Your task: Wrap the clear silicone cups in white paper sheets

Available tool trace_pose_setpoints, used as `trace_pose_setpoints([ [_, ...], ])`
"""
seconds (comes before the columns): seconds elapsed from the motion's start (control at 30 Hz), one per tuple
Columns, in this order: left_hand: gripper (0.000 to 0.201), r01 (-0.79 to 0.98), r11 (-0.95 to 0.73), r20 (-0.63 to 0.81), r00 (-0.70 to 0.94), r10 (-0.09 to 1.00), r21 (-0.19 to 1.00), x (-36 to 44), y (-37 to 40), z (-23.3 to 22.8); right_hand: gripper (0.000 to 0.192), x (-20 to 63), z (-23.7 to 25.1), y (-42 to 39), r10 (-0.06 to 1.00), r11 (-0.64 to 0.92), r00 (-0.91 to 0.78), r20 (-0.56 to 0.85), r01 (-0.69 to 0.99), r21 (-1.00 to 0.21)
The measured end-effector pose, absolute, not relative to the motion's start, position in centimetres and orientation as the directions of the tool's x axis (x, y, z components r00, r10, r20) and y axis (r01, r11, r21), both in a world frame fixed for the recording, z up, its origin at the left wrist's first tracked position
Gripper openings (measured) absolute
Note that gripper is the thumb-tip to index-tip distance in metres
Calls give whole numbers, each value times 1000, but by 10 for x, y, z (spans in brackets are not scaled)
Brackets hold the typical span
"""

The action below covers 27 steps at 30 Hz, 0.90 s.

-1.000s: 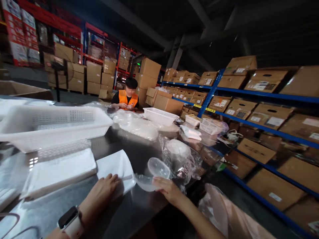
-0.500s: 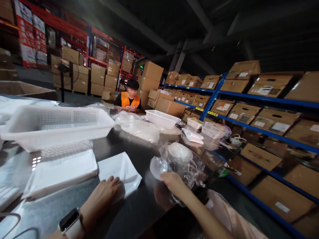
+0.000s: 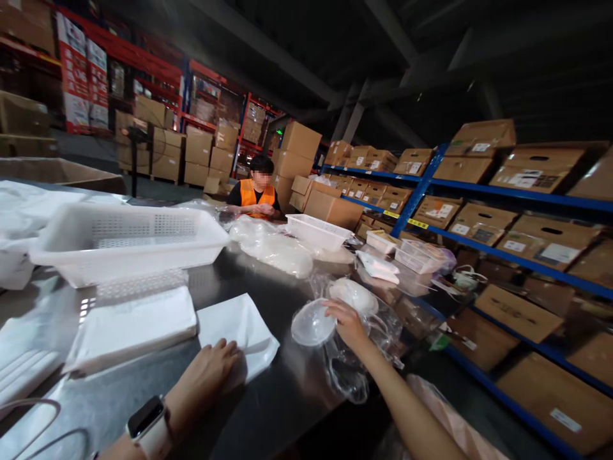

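Observation:
My left hand (image 3: pixel 218 365), with a watch (image 3: pixel 147 418) on its wrist, lies palm down on the near edge of a white plastic bag (image 3: pixel 238 329). Its fingers are loosely bent and grip nothing visible. Over the rim of a translucent white cup-shaped piece (image 3: pixel 313 322), my right hand (image 3: pixel 348 324) has its fingers bent and closed on the edge; the thumb is mostly hidden. Just behind that hand lies a second white cup-shaped piece (image 3: pixel 353 294), amid crumpled clear plastic wrap (image 3: pixel 347 377).
Left of the bag lies a stack of white bags (image 3: pixel 134 326), below a white perforated basket (image 3: pixel 129 255). Clear bagged goods (image 3: pixel 272 246) and another white basket (image 3: pixel 318 231) stand farther back. A person in an orange vest (image 3: pixel 256 195) sits across the dark table (image 3: pixel 268 409).
The view has turned slightly left. My right hand has shifted its fingers over the cup's rim, and the cup's hollow now faces me more. My left hand stays on the white bag.

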<state>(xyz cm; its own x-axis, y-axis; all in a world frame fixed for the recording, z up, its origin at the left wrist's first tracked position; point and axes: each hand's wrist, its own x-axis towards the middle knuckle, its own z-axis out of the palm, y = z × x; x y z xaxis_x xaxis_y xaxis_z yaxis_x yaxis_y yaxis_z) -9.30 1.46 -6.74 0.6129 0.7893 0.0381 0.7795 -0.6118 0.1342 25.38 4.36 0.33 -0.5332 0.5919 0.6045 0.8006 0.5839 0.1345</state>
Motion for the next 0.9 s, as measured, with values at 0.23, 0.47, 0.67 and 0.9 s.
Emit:
trace_pose_setpoints([
  [0.23,36,786,-605,62,603,796,125,-92,14,-70,37,240,19,34,716,309,-371,592,928,208],
  [0.47,40,783,-605,74,601,796,146,-93,16,-72,31,192,-4,27,825,179,-331,458,922,344],
  [0.67,34,762,-618,7,629,778,196,-91,24,-77,32,174,-21,26,810,149,-354,468,895,420],
  [0.9,33,756,-625,26,633,774,196,-91,24,-79,31,169,-48,28,822,172,-372,431,884,436],
])
